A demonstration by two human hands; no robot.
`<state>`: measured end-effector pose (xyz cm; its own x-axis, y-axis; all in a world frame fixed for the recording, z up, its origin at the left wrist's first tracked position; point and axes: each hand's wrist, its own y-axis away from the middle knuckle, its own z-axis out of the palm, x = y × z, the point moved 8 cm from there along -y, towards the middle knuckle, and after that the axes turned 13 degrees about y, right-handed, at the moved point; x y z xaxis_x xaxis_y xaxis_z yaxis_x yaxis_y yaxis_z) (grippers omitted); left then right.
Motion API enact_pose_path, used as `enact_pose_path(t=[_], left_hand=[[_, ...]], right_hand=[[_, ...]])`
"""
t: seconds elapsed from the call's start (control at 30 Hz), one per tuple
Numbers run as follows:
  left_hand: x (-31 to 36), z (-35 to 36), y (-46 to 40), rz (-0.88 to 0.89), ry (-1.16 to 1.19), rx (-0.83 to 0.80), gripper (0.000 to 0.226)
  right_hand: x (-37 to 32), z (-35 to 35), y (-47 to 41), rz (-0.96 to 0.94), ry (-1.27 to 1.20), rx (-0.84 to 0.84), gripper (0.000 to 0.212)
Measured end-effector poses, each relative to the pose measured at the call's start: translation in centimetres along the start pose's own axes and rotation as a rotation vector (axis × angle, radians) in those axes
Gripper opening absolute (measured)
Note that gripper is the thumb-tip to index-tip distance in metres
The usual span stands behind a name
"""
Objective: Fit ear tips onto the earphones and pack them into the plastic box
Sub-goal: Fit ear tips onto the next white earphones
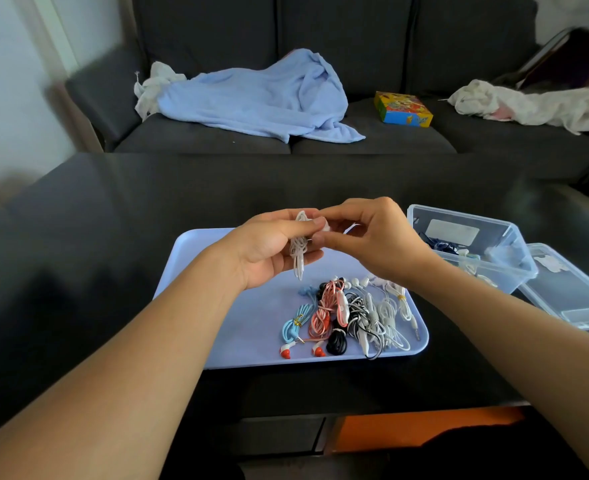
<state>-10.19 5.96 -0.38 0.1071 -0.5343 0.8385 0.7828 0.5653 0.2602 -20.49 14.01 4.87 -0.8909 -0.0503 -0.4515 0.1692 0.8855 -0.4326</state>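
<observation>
**White earphones gripped above the tray**

A coiled white earphone bundle (pixel 298 249) is gripped in the left hand (pixel 269 251), above the blue tray (pixel 217 271). One white end is pinched by the right hand (pixel 372 237), fingertips close together. More earphones (pixel 348 313) are heaped on the tray; the plastic box (pixel 473 247) is seen just beside it, lid (pixel 573 292) alongside.

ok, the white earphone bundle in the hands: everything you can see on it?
The white earphones are a coiled bundle of thin white, rubbery-looking cable, held roughly upright above the blue tray, clear of it. The left hand grips the coil, loops hanging below the fingers. The right hand pinches the earbud end at the top. Whether an ear tip is fitted is hidden by the fingers.
</observation>
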Motion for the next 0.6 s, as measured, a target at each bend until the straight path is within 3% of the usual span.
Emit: enact_pose_path(t=[0.17, 0.37, 0.6], left_hand=[[-0.3, 0.3, 0.3, -0.039, -0.019, -0.018, 0.041], [-0.4, 0.4, 0.5, -0.047, -0.005, -0.022, 0.059], [0.2, 0.5, 0.6, 0.013, 0.020, -0.008, 0.018]], right_hand=[[0.1, -0.4, -0.1, -0.019, -0.042, 0.000, 0.022], [-2.5, -1.2, 0.2, -0.285, 0.183, 0.084, 0.019], [-1.4, -0.7, 0.1, -0.177, 0.136, 0.094, 0.027]])
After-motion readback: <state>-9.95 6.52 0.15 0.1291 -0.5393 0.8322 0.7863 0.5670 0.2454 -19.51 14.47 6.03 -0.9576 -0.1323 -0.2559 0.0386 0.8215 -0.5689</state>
